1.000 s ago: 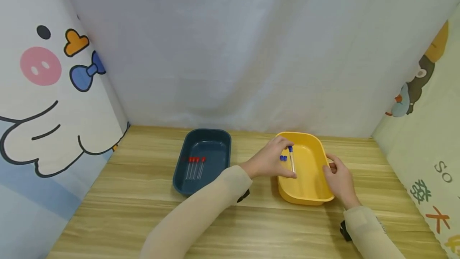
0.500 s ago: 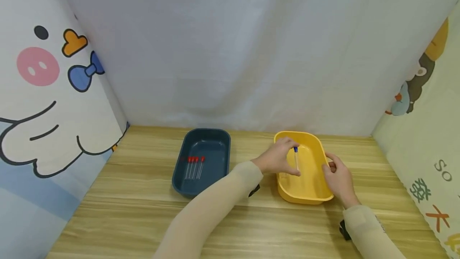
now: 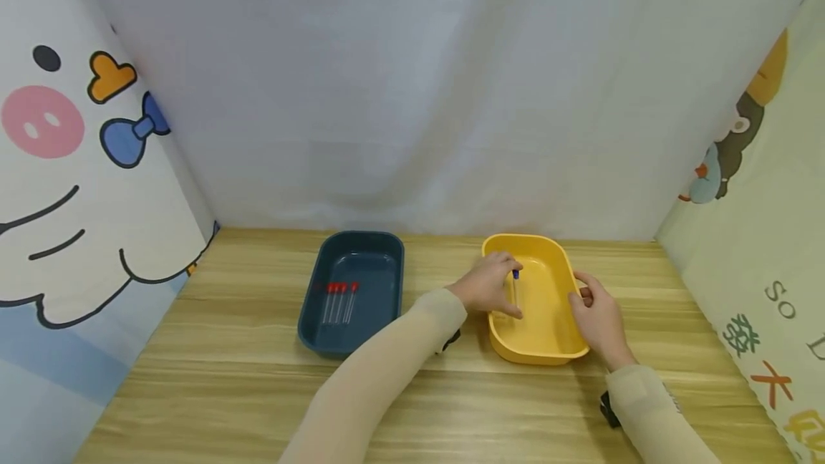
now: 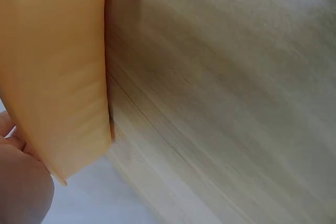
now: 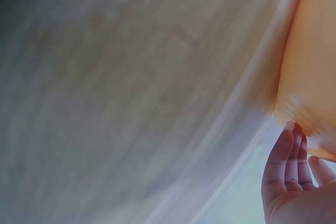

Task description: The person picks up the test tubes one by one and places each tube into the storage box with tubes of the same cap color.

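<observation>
In the head view, my left hand (image 3: 488,283) reaches over the left side of the yellow tray (image 3: 544,306). It holds a thin clear test tube with a blue cap (image 3: 515,275) lengthwise, fingers at the cap and thumb near the other end. My right hand (image 3: 599,317) grips the tray's right rim, thumb on the rim and the other fingers along the outer wall. The right wrist view shows those fingertips (image 5: 290,126) against the tray's side. In the left wrist view, the tray's outer wall (image 4: 58,77) fills the left part, with part of the left hand (image 4: 23,182) at its rim.
To the left stands a dark blue tray (image 3: 380,306) holding several test tubes with red caps (image 3: 341,288). Both trays rest on a wood-grain table (image 3: 219,349). A pale curtain (image 3: 387,92) hangs behind, and printed sheets (image 3: 45,235) flank the sides.
My left hand has moved the blue-capped test tube right, then slightly back and lower over the yellow tray. Two other blue caps seen earlier are now hidden. The right hand keeps its grip.
</observation>
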Available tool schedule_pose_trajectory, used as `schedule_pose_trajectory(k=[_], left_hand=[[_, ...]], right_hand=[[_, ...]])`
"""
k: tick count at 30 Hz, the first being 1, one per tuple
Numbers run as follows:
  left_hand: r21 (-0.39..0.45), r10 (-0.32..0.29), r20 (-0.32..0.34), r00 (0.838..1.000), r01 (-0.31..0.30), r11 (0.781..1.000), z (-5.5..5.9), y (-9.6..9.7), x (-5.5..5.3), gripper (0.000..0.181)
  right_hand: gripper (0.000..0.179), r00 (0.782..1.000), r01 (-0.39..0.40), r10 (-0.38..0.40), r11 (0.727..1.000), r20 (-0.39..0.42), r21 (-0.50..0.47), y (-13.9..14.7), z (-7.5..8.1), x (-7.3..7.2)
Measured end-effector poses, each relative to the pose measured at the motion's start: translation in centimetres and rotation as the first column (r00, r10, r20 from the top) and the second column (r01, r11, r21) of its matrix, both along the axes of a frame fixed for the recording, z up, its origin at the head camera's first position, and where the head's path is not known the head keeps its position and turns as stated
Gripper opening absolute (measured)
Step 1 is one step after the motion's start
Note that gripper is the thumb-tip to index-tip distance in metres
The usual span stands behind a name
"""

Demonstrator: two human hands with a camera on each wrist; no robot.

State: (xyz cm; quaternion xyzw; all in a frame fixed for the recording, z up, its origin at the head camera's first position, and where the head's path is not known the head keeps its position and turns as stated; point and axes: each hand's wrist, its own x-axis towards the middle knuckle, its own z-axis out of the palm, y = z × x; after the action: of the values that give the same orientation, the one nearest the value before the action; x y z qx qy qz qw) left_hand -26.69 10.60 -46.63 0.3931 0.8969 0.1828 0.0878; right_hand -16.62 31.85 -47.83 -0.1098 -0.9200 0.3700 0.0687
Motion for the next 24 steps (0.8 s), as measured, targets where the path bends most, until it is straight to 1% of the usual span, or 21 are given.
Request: schedule_pose_trajectory(k=[4,8,13,20,24], left_hand=[[-0.079,-0.020,-0.050,0.999,0.016,0.997,0.2,0.1,-0.1,0.088],[-0.148,-0.043,-0.092,0.995,0.029,0.989,0.7,0.3,0.1,0.086],[-0.192,-0.029,-0.106,0.994,0.009,0.981,0.9,0.4,0.3,0.085],[-0.288,-0.013,-0.118,0.993,-0.022,0.957,0.4,1.0,0.2,0.084],[-0.312,-0.008,-0.120,0.993,-0.030,0.950,0.3,1.2,0.1,0.084]], right_hand=[[0.047,1.000,0.001,-0.001,1.000,-0.012,0.005,0.0,-0.1,-0.1],[0.047,1.000,-0.001,0.001,1.000,-0.017,0.005,0.0,-0.1,0.0],[0.047,1.000,0.002,-0.002,1.000,-0.017,0.001,0.1,-0.1,0.0],[0.046,1.000,0.007,-0.006,1.000,-0.018,0.004,0.1,-0.1,-0.1],[0.046,1.000,0.009,-0.009,1.000,-0.020,0.004,0.1,-0.1,-0.1]])
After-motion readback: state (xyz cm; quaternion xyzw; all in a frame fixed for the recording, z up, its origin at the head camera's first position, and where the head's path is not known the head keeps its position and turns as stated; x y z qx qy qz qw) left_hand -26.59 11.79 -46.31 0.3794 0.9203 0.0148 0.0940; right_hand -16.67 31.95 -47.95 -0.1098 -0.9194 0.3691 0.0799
